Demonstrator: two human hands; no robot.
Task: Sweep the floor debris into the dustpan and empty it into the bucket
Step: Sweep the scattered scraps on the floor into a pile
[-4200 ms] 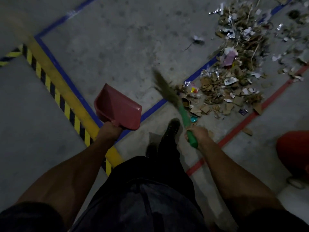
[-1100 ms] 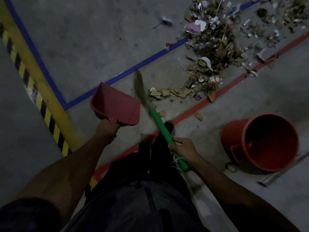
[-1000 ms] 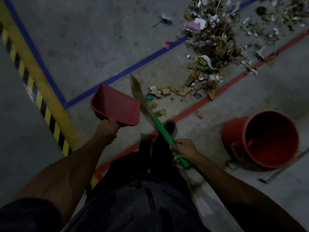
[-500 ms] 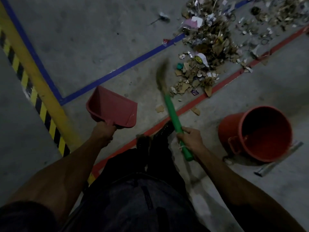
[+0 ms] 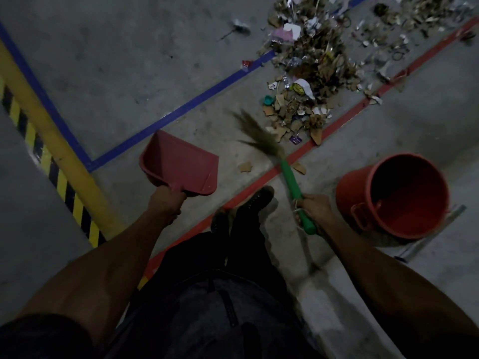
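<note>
My left hand grips the handle of a red dustpan, held off the floor with nothing in it. My right hand is closed on the green handle of a short broom. Its blurred bristles sit at the near edge of the debris pile, which is cardboard scraps, paper and foil spread toward the top right. Two loose cardboard bits lie between the dustpan and the broom. An orange bucket stands upright and open at my right, close to my right hand.
Blue tape and red tape lines cross the concrete floor. A yellow stripe with black hazard marks runs down the left. My dark shoes stand on the red line. A metal bar lies behind the bucket.
The broom has swung back and forth at the pile's near edge, pushing scraps together toward the pile. My view has shifted so the bucket sits nearer. The dustpan stays held up on the left.
</note>
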